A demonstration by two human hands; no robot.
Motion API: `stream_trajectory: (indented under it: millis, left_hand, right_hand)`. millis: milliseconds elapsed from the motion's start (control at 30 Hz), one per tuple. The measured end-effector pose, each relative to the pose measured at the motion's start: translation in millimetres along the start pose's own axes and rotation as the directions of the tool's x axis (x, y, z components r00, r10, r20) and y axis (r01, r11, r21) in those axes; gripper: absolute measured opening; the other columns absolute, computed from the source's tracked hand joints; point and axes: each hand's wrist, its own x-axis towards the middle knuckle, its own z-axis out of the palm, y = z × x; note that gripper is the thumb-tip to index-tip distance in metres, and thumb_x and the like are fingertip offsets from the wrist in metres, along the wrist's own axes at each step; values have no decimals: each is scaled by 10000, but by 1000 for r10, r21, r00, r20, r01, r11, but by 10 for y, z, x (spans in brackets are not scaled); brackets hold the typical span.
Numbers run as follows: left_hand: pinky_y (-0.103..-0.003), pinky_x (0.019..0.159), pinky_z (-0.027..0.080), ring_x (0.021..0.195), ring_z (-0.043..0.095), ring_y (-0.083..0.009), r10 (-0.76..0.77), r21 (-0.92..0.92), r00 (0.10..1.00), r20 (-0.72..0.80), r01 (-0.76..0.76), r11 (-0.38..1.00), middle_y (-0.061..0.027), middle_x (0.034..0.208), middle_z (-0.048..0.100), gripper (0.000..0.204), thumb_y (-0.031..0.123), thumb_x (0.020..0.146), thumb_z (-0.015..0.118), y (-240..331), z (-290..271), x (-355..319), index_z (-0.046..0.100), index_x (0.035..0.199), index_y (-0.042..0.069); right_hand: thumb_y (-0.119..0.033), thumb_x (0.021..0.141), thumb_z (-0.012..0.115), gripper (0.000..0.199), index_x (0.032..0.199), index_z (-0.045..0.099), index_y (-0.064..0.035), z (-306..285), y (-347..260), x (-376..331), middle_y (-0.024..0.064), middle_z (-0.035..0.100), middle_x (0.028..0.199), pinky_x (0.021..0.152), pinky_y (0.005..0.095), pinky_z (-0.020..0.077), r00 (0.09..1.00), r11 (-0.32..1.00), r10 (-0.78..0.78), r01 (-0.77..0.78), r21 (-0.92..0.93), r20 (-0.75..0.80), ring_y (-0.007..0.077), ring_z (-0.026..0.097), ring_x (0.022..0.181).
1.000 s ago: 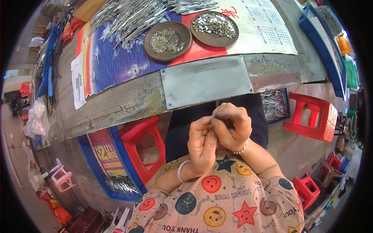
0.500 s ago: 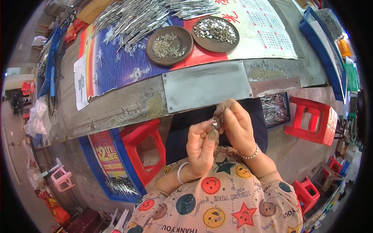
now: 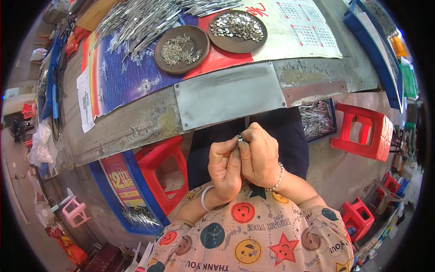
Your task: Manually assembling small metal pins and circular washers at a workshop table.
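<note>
"What's on the right?"
"A red plastic stool (image 3: 380,138), with a second red stool (image 3: 351,219) lower down."
"And far left?"
"A pale pink stool (image 3: 76,209) beside a round fan (image 3: 44,213)."

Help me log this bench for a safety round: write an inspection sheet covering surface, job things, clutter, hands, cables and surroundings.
Surface: worn bench, with a sheet and metal plate on it.
Job things: small metal piece at the fingertips; pins and discs in separate dishes.
Clutter: metal strips piled behind the dishes.
Hands: left hand pinches the piece; right hand meets it, grip unclear.
Cables: cannot tell; things at far left show too small.
Surroundings: red stools, blue tray, fan.
</note>
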Motion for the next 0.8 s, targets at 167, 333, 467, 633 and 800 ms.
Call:
stream_trajectory:
  millis: [167, 333, 467, 633, 800]
  left_hand:
    - [-174, 575, 399, 671, 473, -48, -70, -79, 994, 79, 76, 994, -72, 989, 577, 276, 18, 974, 447, 90, 9, 29, 390, 1243, 49]
    - [-152, 583, 374, 701, 464, -30, -291, -142, 914, 282, 340, 930, -50, 980, 552, 391, 33, 980, 451, 282, -92, 146, 341, 1355, 35]
    - [-180, 677, 432, 765, 518, -55, -342, -82, 899, 274, 376, 923, -57, 951, 567, 352, 53, 995, 414, 292, -127, 112, 344, 1337, 12]
    - [-245, 861, 464, 992, 569, -120, -133, 77, 983, 123, 124, 989, -109, 1077, 593, 298, 51, 1001, 380, 196, -71, 60, 355, 1286, -34]
    - [-244, 817, 483, 937, 588, -122, 55, 213, 995, 89, -73, 974, -113, 1052, 608, 243, 40, 991, 405, 117, -97, 84, 413, 1222, -36]
  right_hand:
    - [10, 844, 563, 38, 830, 533, 28, -138, 23, 68, 117, 533, 724, 544, 307, 434, 973, 899, 177, -221, 378, 148, 241, 533, 600]
    - [12, 871, 535, 57, 817, 531, 27, -215, 43, 99, 84, 538, 724, 532, 272, 405, 955, 860, 249, -296, 415, 164, 161, 477, 573]
    - [21, 854, 563, 59, 807, 527, 25, -143, 106, 48, 81, 544, 723, 537, 263, 409, 976, 873, 189, -218, 437, 110, 153, 490, 593]
    - [9, 740, 669, 130, 817, 564, 1, 25, 102, 49, 106, 562, 716, 495, 309, 431, 998, 975, -56, 51, 218, 15, 234, 523, 562]
    - [-8, 778, 634, 109, 843, 548, 8, 98, 49, -17, 124, 530, 714, 496, 340, 429, 997, 996, -81, 81, 36, 16, 280, 520, 576]
